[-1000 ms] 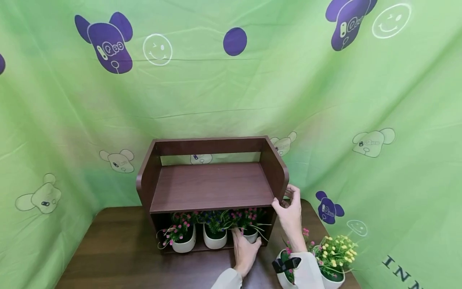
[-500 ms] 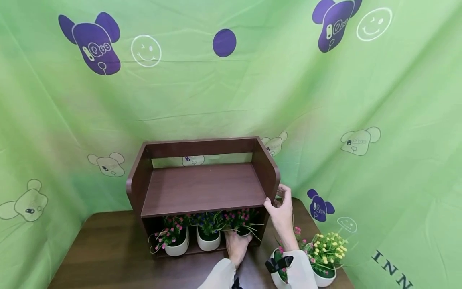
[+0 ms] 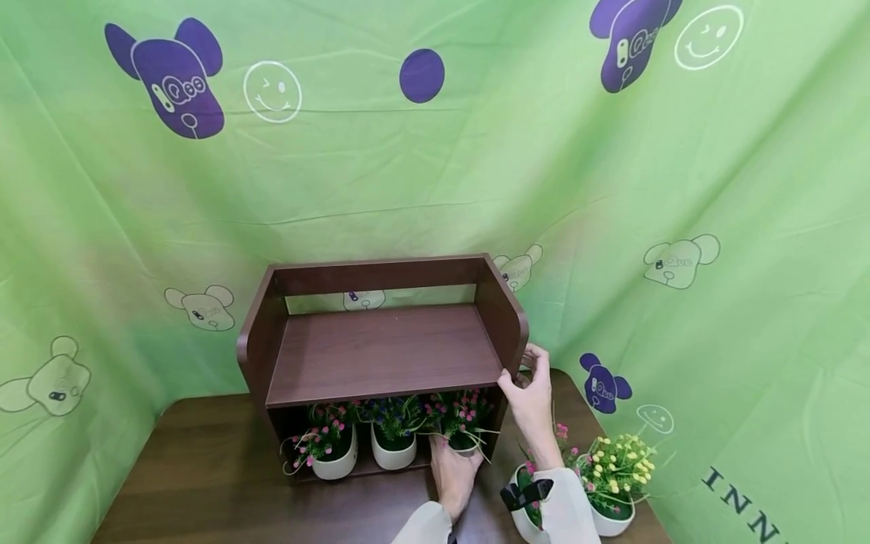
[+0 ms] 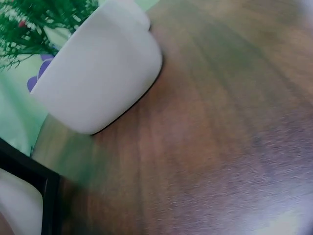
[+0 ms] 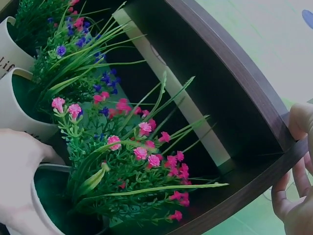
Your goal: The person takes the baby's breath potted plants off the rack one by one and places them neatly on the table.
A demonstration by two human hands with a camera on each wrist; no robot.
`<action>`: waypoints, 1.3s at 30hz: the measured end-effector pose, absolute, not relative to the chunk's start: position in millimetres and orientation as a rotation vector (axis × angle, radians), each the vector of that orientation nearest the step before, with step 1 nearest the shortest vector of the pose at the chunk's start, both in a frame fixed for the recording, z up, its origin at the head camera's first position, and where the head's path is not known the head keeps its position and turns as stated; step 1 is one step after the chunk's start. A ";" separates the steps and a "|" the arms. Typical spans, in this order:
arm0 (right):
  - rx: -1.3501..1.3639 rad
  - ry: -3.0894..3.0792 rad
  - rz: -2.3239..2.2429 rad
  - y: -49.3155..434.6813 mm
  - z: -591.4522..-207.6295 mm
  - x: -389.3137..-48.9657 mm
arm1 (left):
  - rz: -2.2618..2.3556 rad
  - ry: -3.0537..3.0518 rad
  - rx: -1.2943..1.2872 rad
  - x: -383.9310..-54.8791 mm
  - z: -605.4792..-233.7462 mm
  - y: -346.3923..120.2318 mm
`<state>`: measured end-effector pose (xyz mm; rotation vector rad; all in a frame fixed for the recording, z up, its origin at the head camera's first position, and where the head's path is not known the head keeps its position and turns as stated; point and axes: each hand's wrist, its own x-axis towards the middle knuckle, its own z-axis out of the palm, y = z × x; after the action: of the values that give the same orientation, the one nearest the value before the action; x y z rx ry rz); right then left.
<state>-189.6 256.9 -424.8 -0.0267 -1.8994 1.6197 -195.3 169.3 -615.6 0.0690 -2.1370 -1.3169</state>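
My left hand (image 3: 454, 476) grips a white pot (image 3: 465, 452) of pink artificial flowers at the right end of the shelf's lower compartment. In the right wrist view my left hand (image 5: 19, 181) lies around the pot's near side, below pink blooms (image 5: 142, 154) and long grass blades. My right hand (image 3: 533, 400) pinches the front edge of the right side panel (image 3: 503, 321) of the brown wooden shelf (image 3: 387, 351), thumb in front and fingers outside. Left of the gripped pot stand a pot of blue flowers (image 3: 394, 455) and another pot of pink flowers (image 3: 334, 465).
On the brown table (image 3: 204, 461), right of the shelf, stand a pot of yellow flowers (image 3: 615, 521) and a pink-flowered pot (image 3: 522, 517) partly behind my right sleeve. A white pot (image 4: 102, 73) is near the left wrist camera. Green printed cloth (image 3: 340, 174) hangs behind.
The head view has turned slightly right. My left hand reached further in around the pot, then drew back a little, with its thumb in sight again. The right hand keeps its hold on the panel.
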 end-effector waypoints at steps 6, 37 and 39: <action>-0.026 -1.916 1.621 258.9 -424.1 -189.5 | -1.341 -2.093 0.016 -181.8 -617.5 168.9; -0.035 -1.940 1.631 260.6 -425.0 -187.8 | -1.242 -1.702 -0.037 -107.1 -658.7 202.4; -0.031 -1.943 1.633 259.8 -424.6 -187.6 | -1.230 -1.668 -0.051 -107.6 -659.9 202.9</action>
<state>-187.6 259.8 -424.6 -0.0312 -1.9433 1.6327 -107.6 202.9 -659.9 -0.0506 -1.6684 -1.2296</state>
